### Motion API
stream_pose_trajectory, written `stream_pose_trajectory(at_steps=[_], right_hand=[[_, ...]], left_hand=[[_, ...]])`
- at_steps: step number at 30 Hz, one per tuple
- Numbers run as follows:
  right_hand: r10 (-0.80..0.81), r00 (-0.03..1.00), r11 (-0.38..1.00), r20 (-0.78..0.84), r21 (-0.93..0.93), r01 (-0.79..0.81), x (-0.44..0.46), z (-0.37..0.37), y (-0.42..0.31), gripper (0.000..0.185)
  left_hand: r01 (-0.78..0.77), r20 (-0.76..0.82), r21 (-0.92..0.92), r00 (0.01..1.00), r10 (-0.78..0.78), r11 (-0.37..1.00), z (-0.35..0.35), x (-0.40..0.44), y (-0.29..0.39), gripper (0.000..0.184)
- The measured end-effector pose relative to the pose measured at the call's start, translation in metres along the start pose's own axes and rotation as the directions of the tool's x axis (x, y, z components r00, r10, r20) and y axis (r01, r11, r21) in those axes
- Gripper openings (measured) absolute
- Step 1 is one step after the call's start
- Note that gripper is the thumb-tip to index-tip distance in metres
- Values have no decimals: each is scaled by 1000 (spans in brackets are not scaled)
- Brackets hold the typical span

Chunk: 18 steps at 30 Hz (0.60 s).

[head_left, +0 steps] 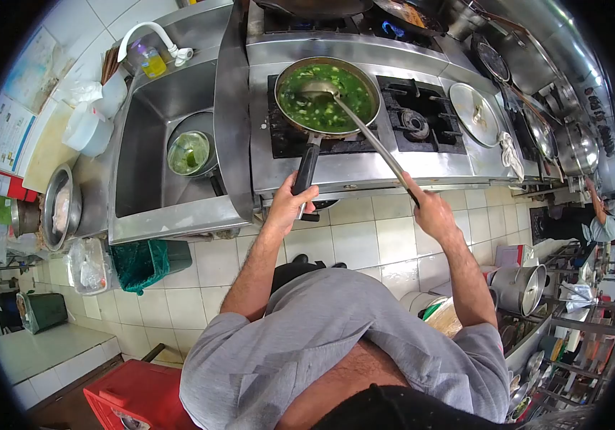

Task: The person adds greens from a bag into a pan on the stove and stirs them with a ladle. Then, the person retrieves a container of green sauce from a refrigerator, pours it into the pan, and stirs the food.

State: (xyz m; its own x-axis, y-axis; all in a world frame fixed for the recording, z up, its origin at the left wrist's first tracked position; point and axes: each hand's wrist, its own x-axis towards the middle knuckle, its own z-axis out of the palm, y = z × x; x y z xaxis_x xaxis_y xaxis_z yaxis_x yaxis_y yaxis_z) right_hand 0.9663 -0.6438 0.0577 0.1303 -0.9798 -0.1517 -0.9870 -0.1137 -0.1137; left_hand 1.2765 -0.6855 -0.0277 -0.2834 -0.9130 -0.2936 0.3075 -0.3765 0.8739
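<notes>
A frying pan (375, 107) full of green soup-like food (307, 115) with pale bits rests on the front left burner of the stove. My left hand (289, 203) is closed around its black handle, which points toward me. In my right hand (435, 213) is the dark end of a long-handled ladle (372, 140). The ladle's metal bowl lies partly sunk in the green food, near the pan's upper middle.
Left of the stove is a steel sink (157, 93) holding a pan with a green-stained bowl (188, 153). A bare burner (415, 123) and round lid (474, 115) are to the right. A blue flame (393, 29) burns behind. Another person (601, 222) stands far right.
</notes>
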Motion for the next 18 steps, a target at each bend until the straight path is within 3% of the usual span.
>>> stream_pose_trajectory(at_steps=[3, 6, 7, 8, 9, 11, 13, 15, 16, 17, 18], right_hand=[[45, 998, 999, 41, 22, -46, 22, 2, 6, 80], [14, 1000, 943, -16, 332, -8, 32, 9, 10, 83], [17, 1000, 941, -16, 337, -11, 29, 12, 9, 83], [121, 974, 756, 189, 619, -214, 23, 4, -6, 83], [140, 903, 466, 407, 777, -422, 17, -3, -23, 83], [86, 870, 104, 485, 864, -492, -2, -29, -70, 88], [28, 854, -247, 519, 832, -497, -19, -49, -106, 76], [-74, 869, -401, 490, 783, -475, -11, -64, -99, 57], [-309, 805, -540, 506, 603, -587, 8, -48, -64, 43], [-314, 832, -588, 457, 595, -548, 17, -47, -53, 49], [-135, 880, -409, 455, 784, -468, 16, -40, -51, 55]], left_hand=[[0, -6, -23, 1000, 0, 1000, 1, 1, -4, 44], [7, -8, -17, 1000, -7, 1000, 2, 1, -5, 44], [11, -9, -27, 1000, -11, 1000, 3, 1, -5, 53], [13, -11, -37, 1000, -14, 999, 3, 1, -4, 61], [13, -12, -34, 1000, -13, 999, 3, 1, -4, 61], [9, -7, -31, 1000, -9, 999, 5, 2, -4, 61], [20, -18, -16, 1000, -20, 1000, 10, 2, -4, 61], [30, -22, 4, 999, -30, 1000, 11, 3, -4, 60], [35, -17, 23, 999, -34, 999, 12, 3, -5, 56], [39, -10, 41, 999, -38, 998, 12, 2, -5, 51], [41, -1, 42, 999, -41, 998, 13, 2, -5, 51]])
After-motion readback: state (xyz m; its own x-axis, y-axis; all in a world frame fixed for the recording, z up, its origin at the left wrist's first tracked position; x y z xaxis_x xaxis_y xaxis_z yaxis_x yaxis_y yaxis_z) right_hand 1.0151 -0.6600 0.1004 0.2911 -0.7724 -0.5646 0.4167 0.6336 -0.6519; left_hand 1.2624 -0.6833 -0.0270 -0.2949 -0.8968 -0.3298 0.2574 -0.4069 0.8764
